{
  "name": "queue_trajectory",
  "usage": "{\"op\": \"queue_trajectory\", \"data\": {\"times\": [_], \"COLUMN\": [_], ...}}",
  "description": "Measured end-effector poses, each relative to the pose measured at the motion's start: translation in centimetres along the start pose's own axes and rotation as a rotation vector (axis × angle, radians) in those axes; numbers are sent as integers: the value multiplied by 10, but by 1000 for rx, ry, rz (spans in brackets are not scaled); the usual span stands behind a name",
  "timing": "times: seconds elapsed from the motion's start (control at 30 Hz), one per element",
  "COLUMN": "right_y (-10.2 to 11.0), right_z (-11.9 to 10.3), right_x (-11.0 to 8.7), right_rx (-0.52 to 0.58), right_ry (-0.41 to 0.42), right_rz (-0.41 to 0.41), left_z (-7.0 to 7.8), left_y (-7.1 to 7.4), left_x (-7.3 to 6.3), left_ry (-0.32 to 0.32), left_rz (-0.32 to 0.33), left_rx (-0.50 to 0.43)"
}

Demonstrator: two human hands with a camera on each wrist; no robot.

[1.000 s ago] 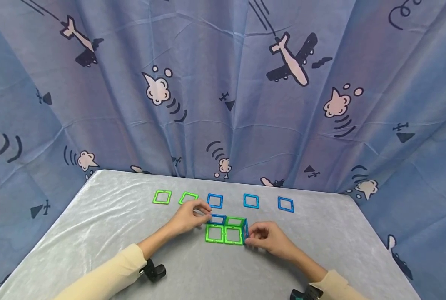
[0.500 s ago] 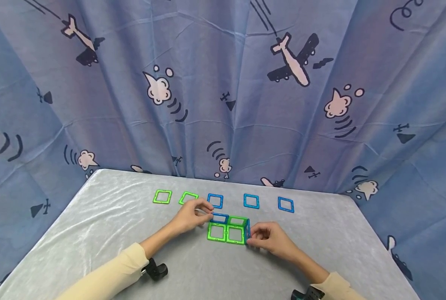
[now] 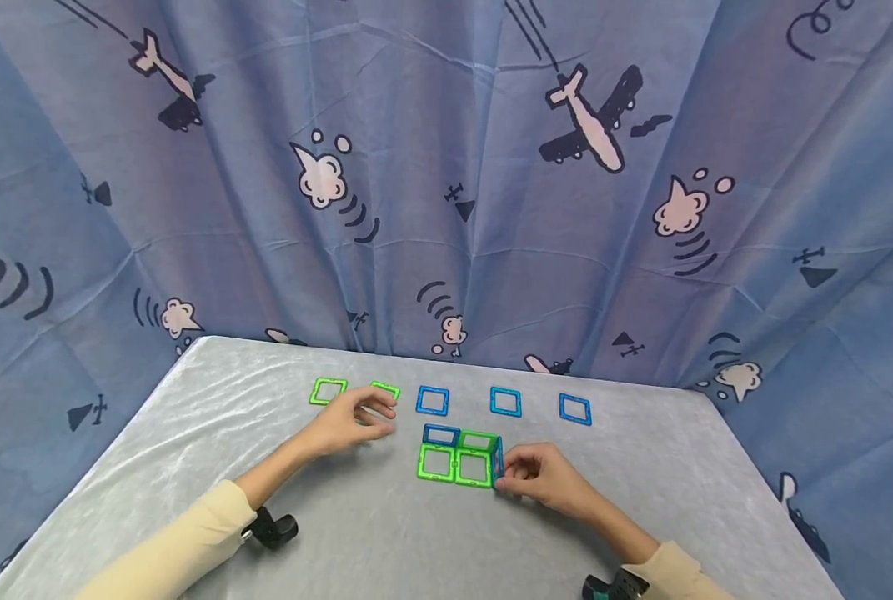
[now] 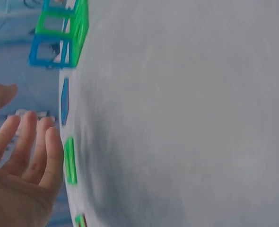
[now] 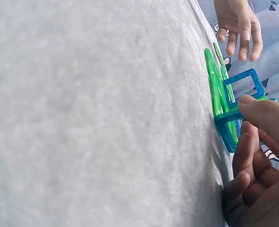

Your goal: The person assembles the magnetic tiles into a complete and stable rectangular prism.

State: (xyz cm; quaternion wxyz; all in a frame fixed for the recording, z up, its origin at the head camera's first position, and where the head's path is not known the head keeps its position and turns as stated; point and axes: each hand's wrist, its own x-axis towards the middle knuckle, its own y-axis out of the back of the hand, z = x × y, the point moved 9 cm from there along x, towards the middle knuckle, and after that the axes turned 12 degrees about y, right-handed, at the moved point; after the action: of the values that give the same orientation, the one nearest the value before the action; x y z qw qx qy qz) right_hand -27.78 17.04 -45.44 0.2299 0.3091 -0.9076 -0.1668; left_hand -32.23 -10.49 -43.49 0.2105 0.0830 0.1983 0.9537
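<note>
Two green magnetic tiles (image 3: 436,478) lie flat, side by side. Along their far edge stand a blue magnetic tile (image 3: 442,427) and a green one (image 3: 479,433). At the right end another blue magnetic tile (image 3: 498,458) stands upright; my right hand (image 3: 545,477) pinches it between thumb and fingers. In the right wrist view the thumb lies on this tile's edge (image 5: 228,116). My left hand (image 3: 347,423) hovers left of the group, fingers spread and holding nothing. In the left wrist view the left hand (image 4: 26,179) is apart from every tile.
Behind the group lies a row of loose square tiles: a green one (image 3: 330,380), a second green one (image 3: 386,387) partly covered by the left hand, and blue ones (image 3: 433,413). A pale cloth covers the table (image 3: 386,533). A patterned curtain (image 3: 386,275) hangs behind it.
My left hand has let go of the blue tile at the back left and drawn away to the left. That tile stays standing. The group shifted slightly right; my right hand keeps its grip.
</note>
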Motion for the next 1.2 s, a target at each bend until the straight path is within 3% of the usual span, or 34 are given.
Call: {"op": "queue_trajectory", "data": {"times": [0.23,0.53,0.67,0.9,1.2], "right_y": [0,1,1,3,1], "right_z": [-1,0,-1,2,3], "right_x": [0,-3,-3,-3,1], "right_rx": [6,12,14,12,-12], "right_ry": [5,-15,-25,-48,-25], "right_rz": [0,5,5,-5,-32], "left_z": [-8,-29,-37,-50,-51], "left_y": [33,85,100,110,106], "left_x": [-11,-25,-28,-28,-26], "left_ry": [7,61,60,68,35], "left_rz": [-2,97,138,167,159], "left_rx": [54,113,125,150,157]}}
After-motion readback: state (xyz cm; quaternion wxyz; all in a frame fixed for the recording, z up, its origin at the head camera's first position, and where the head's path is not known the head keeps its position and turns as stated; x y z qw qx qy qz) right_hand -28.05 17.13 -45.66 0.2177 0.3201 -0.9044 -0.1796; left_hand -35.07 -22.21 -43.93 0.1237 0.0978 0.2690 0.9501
